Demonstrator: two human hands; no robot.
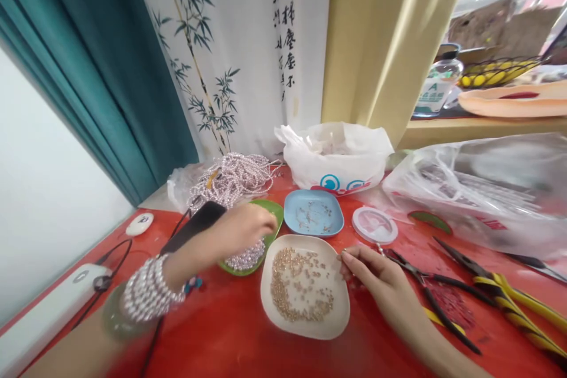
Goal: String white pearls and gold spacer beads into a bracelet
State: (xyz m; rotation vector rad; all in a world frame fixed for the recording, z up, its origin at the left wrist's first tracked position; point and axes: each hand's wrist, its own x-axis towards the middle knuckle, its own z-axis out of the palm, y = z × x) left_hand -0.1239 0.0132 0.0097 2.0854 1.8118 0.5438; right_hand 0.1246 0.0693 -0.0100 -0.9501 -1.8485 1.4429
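My left hand (241, 227) hovers over the green dish (273, 214) of pearl beads, fingers curled down into it; whatever they pinch is hidden. Several pearl bracelets (148, 292) wrap that wrist. My right hand (376, 271) rests at the right rim of the cream dish (305, 322) of small gold beads, fingertips pinched together on something too small to name. A blue dish (313, 214) with a few small findings sits just behind the cream dish.
Pearl strands (233, 177) are piled at the back. White plastic bag (336, 156), clear bags (482, 189), a round lid (374, 225). Black pliers (425, 289) and yellow-handled pliers (505, 295) lie at right. Phone (195, 224), power bank (48, 313) and cables lie at left.
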